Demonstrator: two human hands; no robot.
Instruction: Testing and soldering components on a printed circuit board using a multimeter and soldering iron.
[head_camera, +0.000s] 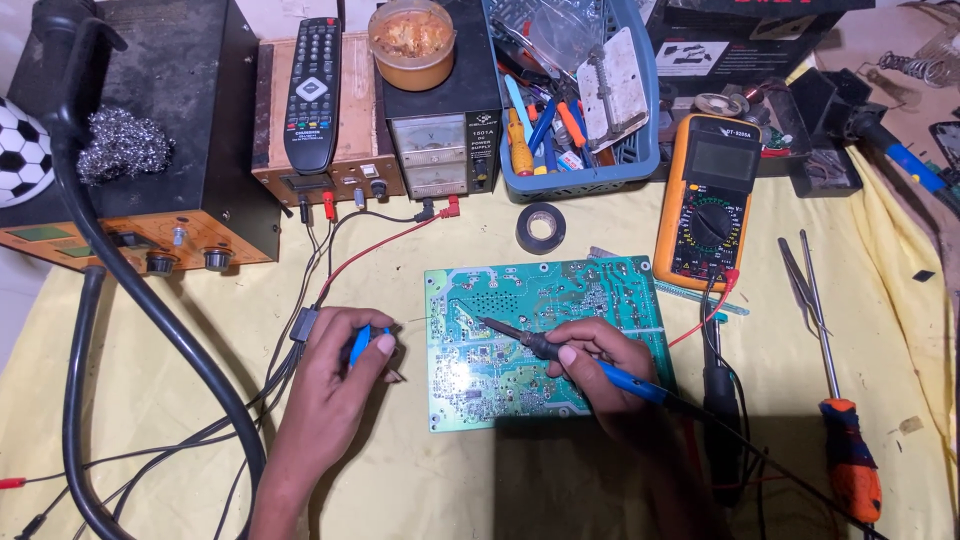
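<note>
The right hand (600, 355) is gripping a soldering iron (560, 352) with a blue handle, fingers closed around it like a pen, and is resting on a green circuit board (520, 380). The iron's tip is touching the board near its upper left area. The board is lying flat on a yellow cloth (500, 480), in the middle of the table, solder side up.

The left hand (345, 360) is sitting just left of the board, fingers pinched shut on a small blue thing (358, 343); a thin wire (415, 320) is sticking out from it toward the board's edge. Cannot tell what the blue thing is.

Above the board a roll of black tape (540, 228) is lying on the cloth. An orange multimeter (708, 200) is sitting at the board's upper right corner, touching it or just beside it. Tweezers (800, 280) and an orange-handled screwdriver (850, 460) are lying well to the right. A blue basket (640, 165) of tools, a power supply (435, 140) and a remote control (312, 95) are lined up at the back.
</note>
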